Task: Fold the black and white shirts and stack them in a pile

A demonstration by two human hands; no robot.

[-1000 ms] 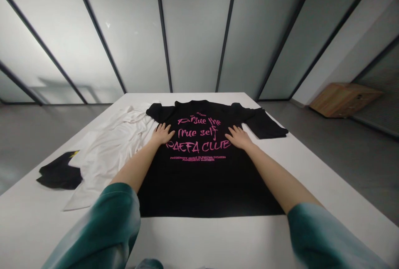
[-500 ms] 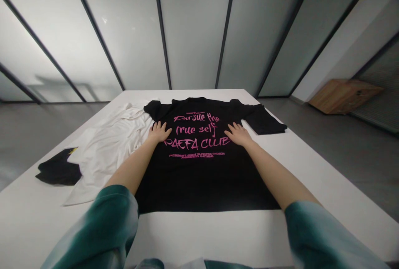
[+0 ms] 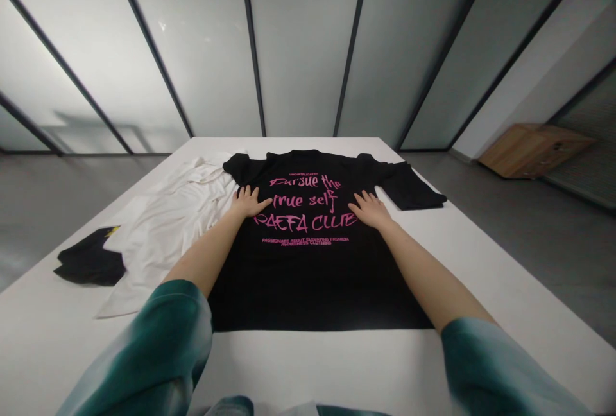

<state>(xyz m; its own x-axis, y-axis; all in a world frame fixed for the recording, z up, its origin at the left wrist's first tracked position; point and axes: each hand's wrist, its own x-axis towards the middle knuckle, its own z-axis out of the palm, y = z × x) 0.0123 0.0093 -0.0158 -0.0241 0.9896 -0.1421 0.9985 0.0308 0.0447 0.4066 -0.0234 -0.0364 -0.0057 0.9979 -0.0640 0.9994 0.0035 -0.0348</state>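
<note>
A black T-shirt with pink lettering lies spread out on the white table, its collar at the far side and its hem toward me. My left hand rests on the shirt's left part near the sleeve, fingers spread. On the opposite side my right hand lies flat on the cloth beside the lettering, its fingers apart too. Neither hand grips the fabric. To the left, a rumpled white garment lies against the black shirt, close to my left forearm.
A folded black cloth with a yellow mark sits at the table's left, partly under the white garment. Another folded black cloth lies by the right sleeve. Beyond stands a frosted glass wall; a wooden cabinet is on the floor at right.
My left thumb reaches slightly farther right over the lettering. The view has shifted a little; the shirt and my right hand look almost the same.
</note>
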